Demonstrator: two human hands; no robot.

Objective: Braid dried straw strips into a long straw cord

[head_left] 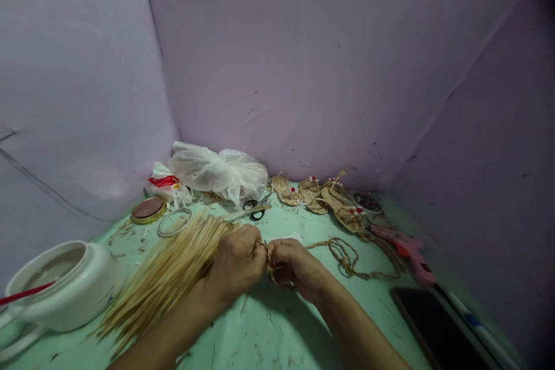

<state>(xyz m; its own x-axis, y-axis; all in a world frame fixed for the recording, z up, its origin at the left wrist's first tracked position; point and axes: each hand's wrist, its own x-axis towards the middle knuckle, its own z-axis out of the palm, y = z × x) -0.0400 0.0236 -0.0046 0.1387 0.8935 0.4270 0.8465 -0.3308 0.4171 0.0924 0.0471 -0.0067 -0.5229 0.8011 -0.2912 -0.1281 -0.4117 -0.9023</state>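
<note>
Both my hands meet over the middle of the green table (243,341), closed on a brown braided cord (271,270). My left hand (240,257) pinches it with curled fingers, just over the end of a straw bundle (173,277). Close beside it, my right hand (297,266) grips the same cord, part of which loops below the fingers. From behind my right hand the cord's loose length (347,257) trails rightward in coils on the table. My fingers hide most of the gripped part.
Scissors (255,210) and a white plastic bag (221,170) lie behind. Small woven slippers (312,195) line the back wall. Rightward are a pink glue gun (410,248) and a phone (442,329). A white pot (65,295), a ring (174,222) and a round tin (148,210) stand leftward.
</note>
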